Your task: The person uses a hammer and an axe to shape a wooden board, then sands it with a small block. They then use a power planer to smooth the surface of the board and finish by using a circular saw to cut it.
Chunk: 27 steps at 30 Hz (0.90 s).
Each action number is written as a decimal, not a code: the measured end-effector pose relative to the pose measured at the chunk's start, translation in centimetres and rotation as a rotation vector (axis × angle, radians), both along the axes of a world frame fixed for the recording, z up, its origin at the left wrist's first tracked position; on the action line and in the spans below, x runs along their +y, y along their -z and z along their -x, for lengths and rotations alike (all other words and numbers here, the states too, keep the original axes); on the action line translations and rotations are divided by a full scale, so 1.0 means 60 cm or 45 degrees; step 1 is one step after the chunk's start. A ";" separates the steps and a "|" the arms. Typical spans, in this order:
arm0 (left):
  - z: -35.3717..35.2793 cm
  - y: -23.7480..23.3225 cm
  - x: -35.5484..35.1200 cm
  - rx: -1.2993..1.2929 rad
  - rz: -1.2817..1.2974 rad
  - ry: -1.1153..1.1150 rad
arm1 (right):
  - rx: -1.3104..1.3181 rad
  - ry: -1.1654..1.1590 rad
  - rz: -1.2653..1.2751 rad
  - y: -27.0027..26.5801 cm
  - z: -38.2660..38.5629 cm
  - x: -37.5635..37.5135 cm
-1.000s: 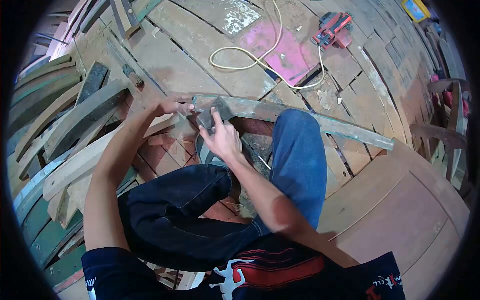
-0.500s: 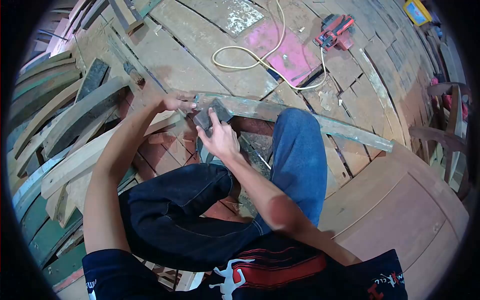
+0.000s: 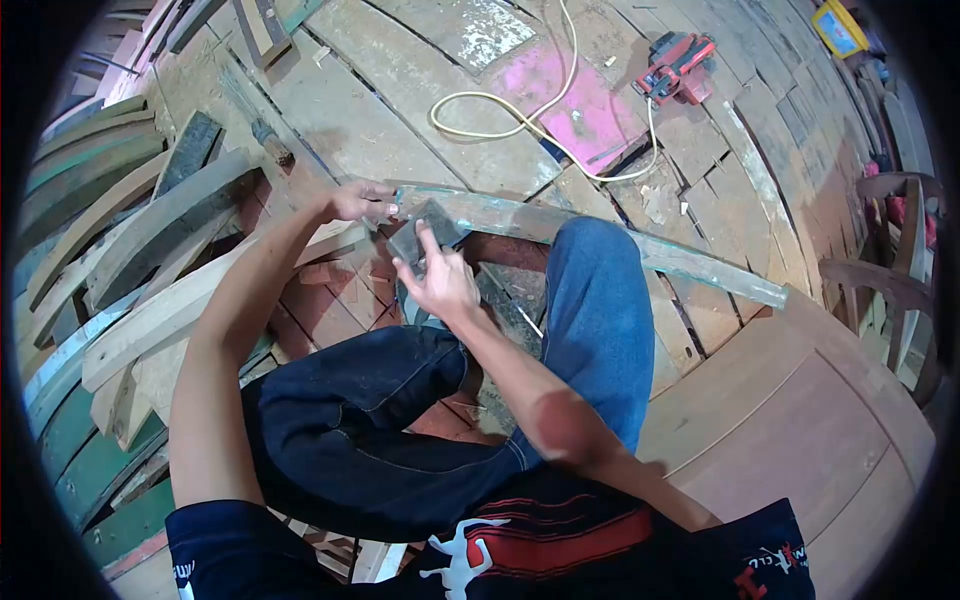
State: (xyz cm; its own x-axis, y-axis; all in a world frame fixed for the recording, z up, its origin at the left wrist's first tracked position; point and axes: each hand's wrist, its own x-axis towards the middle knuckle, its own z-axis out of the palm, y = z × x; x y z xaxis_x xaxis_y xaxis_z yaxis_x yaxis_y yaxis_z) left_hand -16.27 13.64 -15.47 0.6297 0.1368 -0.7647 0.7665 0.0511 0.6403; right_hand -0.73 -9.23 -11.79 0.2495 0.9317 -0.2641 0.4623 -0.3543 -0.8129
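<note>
We're looking down at a person sitting on a plank floor (image 3: pixel 350 120), both hands working at the near end of a long curved strip (image 3: pixel 520 215) with worn green paint. The strip is lying across the floor in front of the raised knee (image 3: pixel 595 290), which is hiding part of it.

The left hand (image 3: pixel 355 203) is closing around the strip's end, fingers curled tight and thumb pinching. We're judging that it is bracing the strip so it isn't sliding under pressure.

The right hand (image 3: pixel 440 280) is gripping a dark block (image 3: pixel 445 220) and pressing it flat against the strip just beside the left hand. The fingers are half-curled around it and the index finger is lying along the top, probably to bear down evenly. We can't tell what the block is made of.

A stack (image 3: pixel 130 250) of curved wooden pieces is sitting to the left, within arm's reach. A red power tool (image 3: pixel 680 65) is lying well apart at the top, its pale cable (image 3: pixel 520 125) looping over the floor. Neither hand is touching them.
</note>
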 end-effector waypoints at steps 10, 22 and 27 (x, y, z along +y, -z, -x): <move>-0.014 -0.025 -0.014 0.008 -0.049 -0.022 | 0.120 -0.087 0.238 -0.021 -0.032 -0.004; 0.004 0.014 -0.013 -0.101 -0.041 -0.025 | 0.095 0.169 0.215 -0.027 -0.066 0.017; 0.008 0.036 0.020 -0.027 -0.108 0.107 | 0.133 0.032 0.157 -0.029 -0.037 0.017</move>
State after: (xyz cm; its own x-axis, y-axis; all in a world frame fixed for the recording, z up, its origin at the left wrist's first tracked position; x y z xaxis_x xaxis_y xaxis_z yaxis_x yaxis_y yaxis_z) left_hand -16.76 14.83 -17.65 0.6578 0.1466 -0.7388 0.7518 -0.0678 0.6559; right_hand 1.51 -8.22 -10.05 0.2372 0.8845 -0.4018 0.3671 -0.4645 -0.8059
